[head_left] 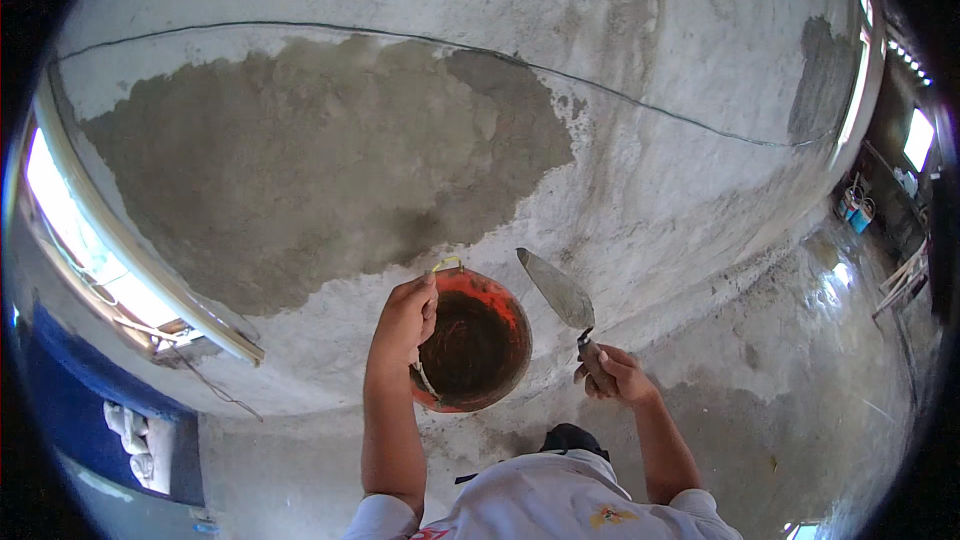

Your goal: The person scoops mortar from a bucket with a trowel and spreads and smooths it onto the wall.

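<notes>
A rough, pale wall (690,70) rises ahead of both hands, its lines bowed by the wide view. A grey floor (780,360) spreads to the right of the right hand, darker in places. On the wall, ahead of the left hand and reaching well off to its left, spreads a broad, ragged-edged patch of darker grey plaster (300,150). A bright window (85,230) glows well to the left of the left hand. A person's white shirt (530,500) shows behind both hands, bare forearms stretched forward from its sleeves. Between the hands, just beside the left one, is an orange bucket (518,325), its round mouth in view and its inside dark and stained; whether it contains anything cannot be told. A trowel (555,290) with a pointed, grey-smeared blade angles forward and leftward from the right hand, its tip near the bucket's rim. The left hand (405,318) is closed in a fist on the bucket's thin handle (447,260), a yellow stretch of it showing just ahead. The right hand (615,375) curls around the trowel's brown grip (600,372).
</notes>
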Tool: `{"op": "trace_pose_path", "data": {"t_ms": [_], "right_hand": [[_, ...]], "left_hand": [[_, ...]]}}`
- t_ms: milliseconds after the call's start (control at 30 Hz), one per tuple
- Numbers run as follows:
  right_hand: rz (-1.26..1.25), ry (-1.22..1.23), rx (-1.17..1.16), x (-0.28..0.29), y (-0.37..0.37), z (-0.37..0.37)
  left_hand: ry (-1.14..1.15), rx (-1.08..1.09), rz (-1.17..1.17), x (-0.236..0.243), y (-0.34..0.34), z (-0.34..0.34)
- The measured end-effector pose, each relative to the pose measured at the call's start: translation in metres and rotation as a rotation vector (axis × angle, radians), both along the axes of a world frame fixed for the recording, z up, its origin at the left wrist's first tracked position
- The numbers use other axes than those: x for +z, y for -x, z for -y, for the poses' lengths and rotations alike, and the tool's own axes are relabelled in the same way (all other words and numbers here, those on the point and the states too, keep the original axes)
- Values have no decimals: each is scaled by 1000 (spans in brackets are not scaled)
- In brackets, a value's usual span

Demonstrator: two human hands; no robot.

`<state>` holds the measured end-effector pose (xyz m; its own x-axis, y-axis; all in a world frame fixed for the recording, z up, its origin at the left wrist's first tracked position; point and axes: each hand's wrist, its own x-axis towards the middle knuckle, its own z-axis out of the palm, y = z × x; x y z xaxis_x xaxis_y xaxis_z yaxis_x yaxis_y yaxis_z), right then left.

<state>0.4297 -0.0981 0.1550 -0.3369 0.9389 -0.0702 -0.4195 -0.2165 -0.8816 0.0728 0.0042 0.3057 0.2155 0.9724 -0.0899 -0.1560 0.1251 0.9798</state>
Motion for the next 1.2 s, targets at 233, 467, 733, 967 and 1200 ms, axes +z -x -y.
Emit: {"op": "trace_pose_path", "data": {"t_ms": [233, 467, 733, 967, 1200], "right_hand": [[9, -148, -133, -15, -30, -41], [85, -207, 36, 0, -81, -101], [91, -400, 42, -21, -120, -176], [409, -565, -223, -43, -123, -203], [926, -910, -631, -38, -109, -225]], "left_hand": [[49, 25, -51, -11, -43, -21], [53, 160, -82, -7, -87, -42], [99, 330, 19, -22, -142, -40], [152, 331, 31, -30, -155, -40], [114, 370, -141, -38, -157, -37]]}}
